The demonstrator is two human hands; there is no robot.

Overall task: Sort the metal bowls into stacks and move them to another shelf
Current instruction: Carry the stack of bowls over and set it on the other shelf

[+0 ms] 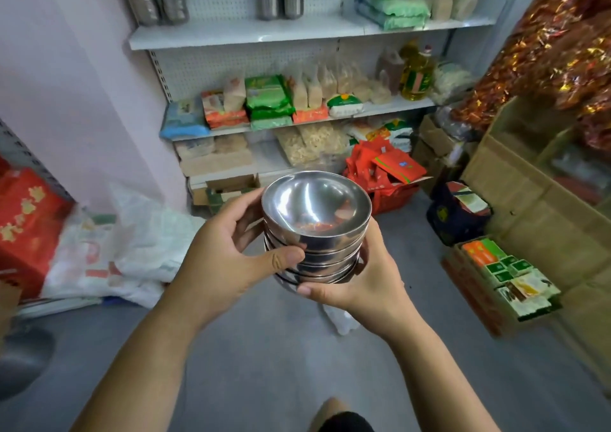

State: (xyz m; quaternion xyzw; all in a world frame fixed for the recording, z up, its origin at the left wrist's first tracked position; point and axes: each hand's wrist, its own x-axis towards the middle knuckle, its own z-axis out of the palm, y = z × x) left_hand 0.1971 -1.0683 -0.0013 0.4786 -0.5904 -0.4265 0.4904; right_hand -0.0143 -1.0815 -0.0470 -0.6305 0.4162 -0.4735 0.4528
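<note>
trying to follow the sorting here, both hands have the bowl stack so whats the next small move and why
Probably carry the stack of bowls forward toward the top shelf. The left hand and right hand grip it in midair, and similar metal stacks stand up there with bare space beside them.

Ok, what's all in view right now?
stack of metal bowls: one, silver, centre
metal cup stacks: four, silver, top shelf
food packets: many, mixed colours, middle shelf
oil bottle: one, yellow, middle shelf right
red packets: pile, red, floor under shelves
cardboard boxes: several, brown, right
sacks: few, white, floor left
foil decorations: mass, red-gold, upper right
left hand: grips stack's left side
right hand: grips stack's lower right
</note>
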